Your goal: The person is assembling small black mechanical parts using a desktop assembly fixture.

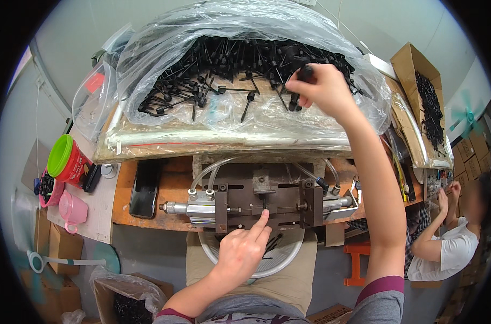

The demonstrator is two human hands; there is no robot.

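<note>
My left hand [241, 252] reaches over the front of a dark metal clamping fixture [240, 220]. Its index finger is stretched out, with the tip touching the middle of the fixture near a thin dark slot or rod; the other fingers are loosely bent and hold nothing visible. Farther back, my right hand [327, 90] is closed at the right side of a heap of black stemmed plastic parts [224, 59]. Between its thumb and fingers is a black plastic part [306, 73], of which the round end shows. Clear plastic sheeting [164, 43] surrounds the heap.
Air cylinders [202, 208] with hoses flank the fixture. A white basket [283, 264] with black parts sits below, on my lap. Left are a phone [144, 189], a pink cup [72, 208] and a red tub [71, 162]. Another person [445, 245] works at right, near a carton [412, 65].
</note>
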